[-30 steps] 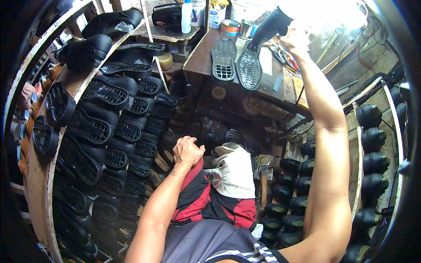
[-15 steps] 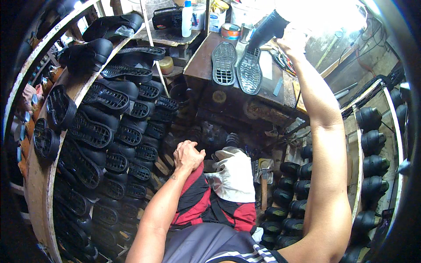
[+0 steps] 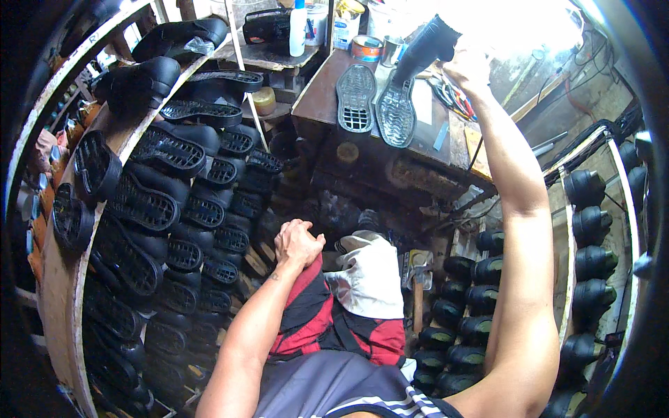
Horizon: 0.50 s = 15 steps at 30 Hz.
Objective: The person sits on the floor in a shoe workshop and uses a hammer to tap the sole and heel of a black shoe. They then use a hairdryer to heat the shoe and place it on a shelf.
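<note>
Little has shifted since the earlier frame: both hands keep their positions. Left hand (image 3: 297, 242) rests on the knee, fingers curled closed, holding nothing, beside racks of black shoe soles (image 3: 150, 209). Two grey soles (image 3: 376, 104) lie tread-up on the desk (image 3: 317, 104). Right hand (image 3: 468, 66), raised above the desk, fingers gripping a black heat gun (image 3: 426, 45) angled toward the soles.

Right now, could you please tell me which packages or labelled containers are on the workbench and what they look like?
Bottle: far left of the bench top, upright, white with a blue cap.
Tin: behind the two soles, round and low, orange band around its side.
Box: beside the bottle, white and blue, partly hidden.
</note>
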Motion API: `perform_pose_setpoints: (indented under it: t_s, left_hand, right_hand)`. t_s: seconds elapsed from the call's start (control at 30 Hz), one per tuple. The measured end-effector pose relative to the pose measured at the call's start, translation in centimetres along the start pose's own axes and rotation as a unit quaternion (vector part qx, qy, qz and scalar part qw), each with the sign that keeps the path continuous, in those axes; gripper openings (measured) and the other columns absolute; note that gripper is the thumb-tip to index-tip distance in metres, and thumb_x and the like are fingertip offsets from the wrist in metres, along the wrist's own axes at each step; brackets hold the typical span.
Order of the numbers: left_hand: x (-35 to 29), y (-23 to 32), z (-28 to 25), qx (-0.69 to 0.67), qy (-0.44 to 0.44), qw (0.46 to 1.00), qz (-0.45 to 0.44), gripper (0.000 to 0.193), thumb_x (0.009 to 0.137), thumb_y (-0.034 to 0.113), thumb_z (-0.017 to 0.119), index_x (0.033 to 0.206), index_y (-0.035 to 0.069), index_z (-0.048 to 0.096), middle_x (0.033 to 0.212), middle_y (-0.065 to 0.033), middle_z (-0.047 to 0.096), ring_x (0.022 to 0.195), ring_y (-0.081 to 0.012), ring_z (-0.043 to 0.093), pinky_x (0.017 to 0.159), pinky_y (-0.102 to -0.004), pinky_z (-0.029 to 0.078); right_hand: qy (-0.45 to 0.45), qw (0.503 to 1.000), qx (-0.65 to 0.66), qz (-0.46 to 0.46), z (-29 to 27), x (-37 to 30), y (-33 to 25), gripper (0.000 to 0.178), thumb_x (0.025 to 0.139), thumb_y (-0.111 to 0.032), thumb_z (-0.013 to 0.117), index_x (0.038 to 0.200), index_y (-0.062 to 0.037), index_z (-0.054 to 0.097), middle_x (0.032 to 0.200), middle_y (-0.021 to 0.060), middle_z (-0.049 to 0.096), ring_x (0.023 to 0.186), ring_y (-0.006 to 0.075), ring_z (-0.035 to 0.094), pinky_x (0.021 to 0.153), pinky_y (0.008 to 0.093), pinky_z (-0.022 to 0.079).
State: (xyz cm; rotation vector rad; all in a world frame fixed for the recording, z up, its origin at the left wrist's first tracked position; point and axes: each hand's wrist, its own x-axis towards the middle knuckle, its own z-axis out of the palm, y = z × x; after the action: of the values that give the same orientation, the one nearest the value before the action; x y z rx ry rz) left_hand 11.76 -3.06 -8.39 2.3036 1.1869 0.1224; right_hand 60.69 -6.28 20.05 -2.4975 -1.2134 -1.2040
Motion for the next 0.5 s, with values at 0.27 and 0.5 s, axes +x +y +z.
perform_pose_setpoints:
  t_s: [0.27,0.5]
  left_hand:
    - [0.1,-0.6,0.5,-0.008,0.016,1.000,0.011,0.052,0.085,0.043,0.080,0.124,0.009,0.080,0.134,-0.0131,0.071,0.134,-0.0349,0.060,0.115,-0.0490,0.048]
    - [0.3,-0.8,0.6,0.006,0.007,1.000,0.011,0.052,0.086,0.044,0.080,0.125,0.010,0.079,0.137,-0.0115,0.070,0.136,-0.0352,0.059,0.116,-0.0500,0.049]
  right_hand:
    - [-0.141,0.986,0.084,0.034,-11.3,-5.5,-3.3,0.079,0.079,-0.047,0.090,0.142,-0.0067,0.066,0.133,0.0198,0.074,0.121,0.0352,0.072,0.104,0.0469,0.056]
    - [-0.169,0.980,0.088,0.054,-16.6,-9.6,-4.3,0.076,0.081,-0.035,0.091,0.146,-0.0066,0.064,0.122,0.0225,0.078,0.113,0.0399,0.076,0.099,0.0500,0.058]
